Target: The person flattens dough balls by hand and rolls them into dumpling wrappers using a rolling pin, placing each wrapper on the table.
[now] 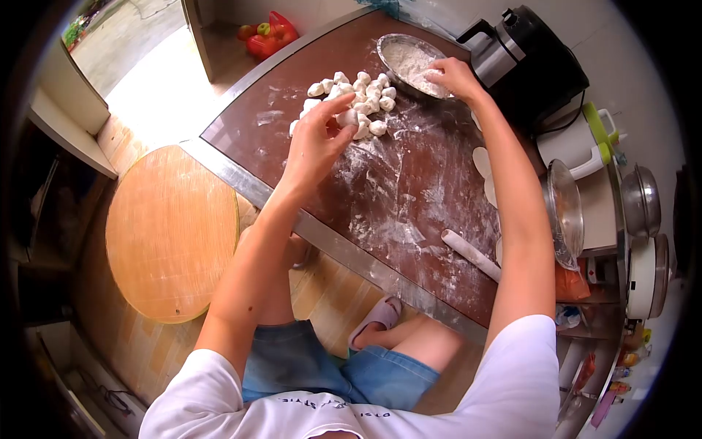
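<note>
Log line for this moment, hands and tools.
left hand: at dough pieces | right hand: at flour bowl | rolling pin: on table

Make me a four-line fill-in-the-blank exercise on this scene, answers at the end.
1. The hand by the dough pieces is the person's ___ one.
2. The other hand is at the bowl, where the flour is coloured ___.
3. The rolling pin lies toward the person's ___ side.
4. The plastic bag near the doorway is coloured ___.

Missing words: left; white; right; red.
</note>
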### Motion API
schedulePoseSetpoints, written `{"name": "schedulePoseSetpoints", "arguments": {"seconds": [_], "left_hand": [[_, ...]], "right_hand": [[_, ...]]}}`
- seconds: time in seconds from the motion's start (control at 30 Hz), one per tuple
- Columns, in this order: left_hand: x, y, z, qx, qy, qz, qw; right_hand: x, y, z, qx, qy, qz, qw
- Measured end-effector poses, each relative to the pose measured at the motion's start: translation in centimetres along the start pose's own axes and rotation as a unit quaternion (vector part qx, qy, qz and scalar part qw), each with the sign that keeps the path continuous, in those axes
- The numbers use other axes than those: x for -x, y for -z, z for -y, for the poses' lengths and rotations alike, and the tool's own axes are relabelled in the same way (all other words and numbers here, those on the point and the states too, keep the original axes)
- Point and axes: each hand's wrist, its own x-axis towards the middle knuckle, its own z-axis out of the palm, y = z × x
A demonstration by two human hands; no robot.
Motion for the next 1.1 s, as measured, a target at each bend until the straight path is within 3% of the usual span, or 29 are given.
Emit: {"name": "schedulePoseSetpoints", "arguments": {"seconds": [0.1, 0.13, 0.2, 0.23, 0.37, 0.4, 0.47, 0.6, 0.7, 0.8, 0.87, 0.9, 1.0, 1.1], "left_hand": [[-1.1, -0.7, -1.4, 0.066, 0.015, -0.036, 0.997], [-1.5, -1.0, -1.9, 0.037, -0.007, -0.018, 0.999], [-2.1, -1.6, -2.6, -0.023, -0.047, 0.023, 0.998], [-2.5, -1.9, -2.3, -0.064, -0.052, 0.045, 0.996], [-3.3, -3.8, -2.0, -0.169, -0.089, 0.173, 0.966], [-3.7, -4.8, -0.4, -0.165, -0.169, 0.207, 0.949], [-4.1, -7.1, 1.5, -0.204, -0.255, 0.238, 0.915], [-3.2, -8.2, 0.7, -0.252, -0.169, 0.346, 0.888], [-1.0, -8.6, 0.2, -0.176, -0.176, 0.379, 0.892], [0.1, -8.8, -0.7, -0.16, -0.152, 0.411, 0.884], [-0.3, -8.9, -1.2, -0.166, -0.123, 0.438, 0.875], [-1.0, -8.7, -2.0, -0.206, -0.181, 0.449, 0.85], [-0.8, -13.2, -2.3, -0.221, -0.253, 0.281, 0.899], [1.0, -16.8, 1.1, -0.374, -0.297, 0.225, 0.849]], "right_hand": [[5.2, 2.3, 3.6, -0.172, 0.002, 0.082, 0.982], [6.6, 1.7, 4.5, -0.202, -0.02, 0.155, 0.967], [8.9, -0.6, 3.5, -0.246, 0.062, 0.096, 0.963], [10.3, -0.2, 4.0, -0.263, 0.012, 0.064, 0.963], [16.9, -0.2, 3.0, -0.204, -0.003, -0.034, 0.978], [19.0, -0.3, 2.9, -0.161, 0.006, -0.075, 0.984], [22.8, -0.1, 3.0, -0.19, -0.031, -0.071, 0.979], [29.4, -0.1, 2.7, -0.213, -0.089, -0.071, 0.97], [33.0, -0.2, 3.1, -0.186, -0.107, -0.026, 0.976], [35.7, -1.5, 3.6, -0.093, -0.015, -0.068, 0.993], [36.5, -1.8, 4.0, -0.123, -0.049, -0.055, 0.99], [36.7, -2.2, 3.9, -0.125, -0.059, -0.054, 0.989], [36.6, -2.3, 3.6, -0.127, -0.057, -0.056, 0.989], [36.9, -2.5, 3.6, -0.137, -0.054, -0.056, 0.988]]}}
